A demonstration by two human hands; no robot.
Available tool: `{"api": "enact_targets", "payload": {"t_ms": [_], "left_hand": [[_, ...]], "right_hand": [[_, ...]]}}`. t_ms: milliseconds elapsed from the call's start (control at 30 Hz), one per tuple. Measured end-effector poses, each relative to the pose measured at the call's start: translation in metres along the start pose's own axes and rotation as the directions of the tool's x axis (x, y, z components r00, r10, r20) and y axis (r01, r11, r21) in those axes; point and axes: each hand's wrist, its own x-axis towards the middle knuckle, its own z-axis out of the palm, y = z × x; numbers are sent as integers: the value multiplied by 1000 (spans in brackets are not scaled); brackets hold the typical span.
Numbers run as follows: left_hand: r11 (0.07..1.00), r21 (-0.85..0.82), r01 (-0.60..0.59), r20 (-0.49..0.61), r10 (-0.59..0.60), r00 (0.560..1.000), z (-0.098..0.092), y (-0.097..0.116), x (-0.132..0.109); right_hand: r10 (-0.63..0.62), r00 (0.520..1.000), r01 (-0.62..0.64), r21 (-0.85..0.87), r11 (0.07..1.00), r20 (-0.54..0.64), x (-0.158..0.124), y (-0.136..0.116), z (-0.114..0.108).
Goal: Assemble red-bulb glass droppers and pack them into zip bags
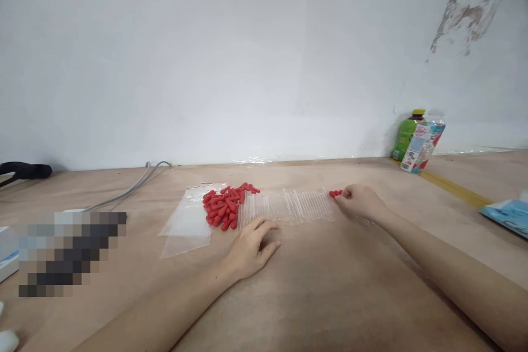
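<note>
My left hand (253, 247) rests on the table with its fingers loosely apart, holding nothing. Just beyond its fingertips lies a row of clear, thin dropper tubes (307, 206), side by side. A pile of red rubber bulbs (223, 206) sits at the left end of that row, partly on clear plastic bags (185, 220). At the right end, my right hand (357, 201) is closed, its thumb and fingertips pinched at a few red bulbs (335, 193). Clear tube ends (365, 221) show beneath this hand; its palm hides the rest.
Two drink bottles (416, 140) stand by the wall at the back right. A blue packet (507, 215) lies at the right edge. Grey cables (132, 192) and a black object (25, 170) are at the left, near a blurred-out patch. Yellow tape (454, 187) crosses the table.
</note>
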Motion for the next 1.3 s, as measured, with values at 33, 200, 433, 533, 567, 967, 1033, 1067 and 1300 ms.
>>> {"api": "enact_targets", "payload": {"t_ms": [33,200,433,533,567,967,1033,1067,1300], "left_hand": [[1000,2,0,3,0,1000,0,0,0],[999,46,-9,-7,10,1000,0,3,-1],[902,419,99,-152,-38,988,-29,-29,35],[869,481,118,-84,-88,993,-45,-60,66],[868,486,101,-43,-91,995,-48,-69,76],[864,502,15,271,-174,947,-38,-94,124],[875,483,29,259,-174,950,-38,-95,125],[882,470,38,244,-171,955,-38,-96,124],[947,308,88,-27,-83,996,-36,-73,98]], "right_hand": [[7,999,-7,-9,1000,31,2,-6,2],[86,987,-72,-107,992,135,23,-27,13],[113,971,-90,-117,989,212,38,-29,16],[97,971,-75,-107,991,217,38,-31,14],[86,973,-65,-103,993,212,36,-33,12],[-353,923,365,57,929,-151,-46,-59,4],[-424,881,448,79,891,-211,-59,-61,11],[-453,861,482,88,872,-233,-63,-61,15],[-541,796,596,193,779,-272,-76,-63,26]]}}
